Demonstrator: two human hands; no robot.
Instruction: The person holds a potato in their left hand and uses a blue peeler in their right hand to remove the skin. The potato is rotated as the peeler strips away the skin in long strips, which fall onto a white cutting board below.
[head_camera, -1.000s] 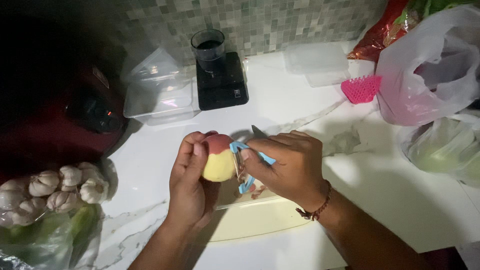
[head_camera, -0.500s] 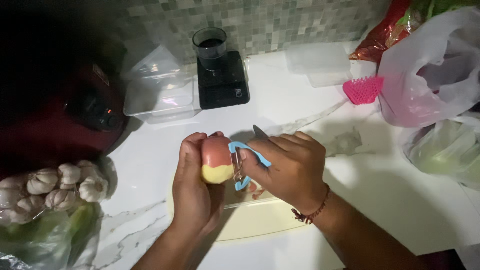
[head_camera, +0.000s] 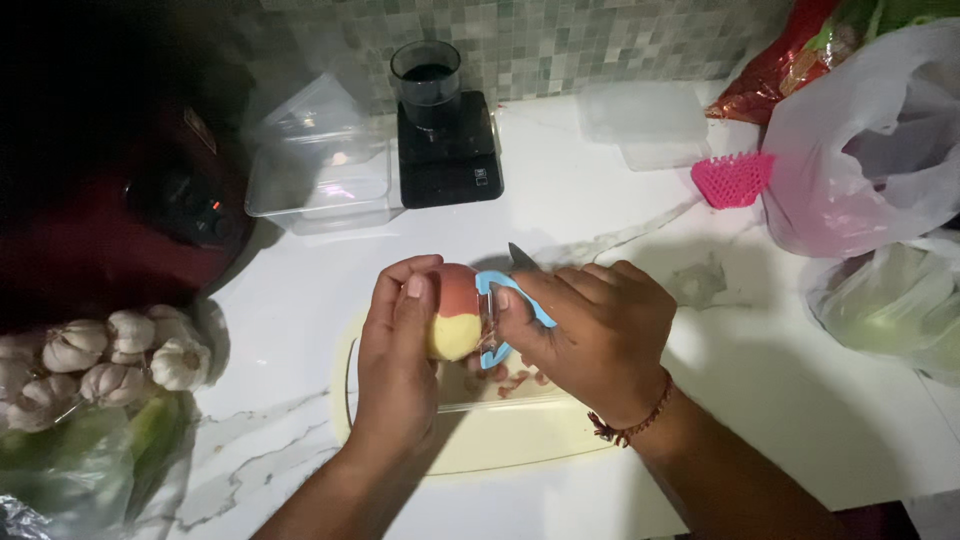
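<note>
Head view, looking straight down: my left hand is wrapped around a small round fruit with red skin above and pale yellow peeled flesh below, held just above a pale cream plastic cutting board on the white marbled counter. My right hand, a red beaded bracelet at the wrist, is clenched on a light blue plastic peeler whose head lies against the fruit's right side. Bits of red peel lie on the board under the hands.

Behind the hands, against the green mosaic tile wall, I see a flat black scale with a dark glass tumbler standing on it. Left of it sits a clear plastic box with its lid open; right of it, a frosted rectangular plastic tub. A bright pink mesh piece lies beside a translucent white plastic bag, with a red foil packet behind that and a greenish bag in front. At far left, whole garlic bulbs rest on a clear bag of green produce, beside a dark red appliance.
</note>
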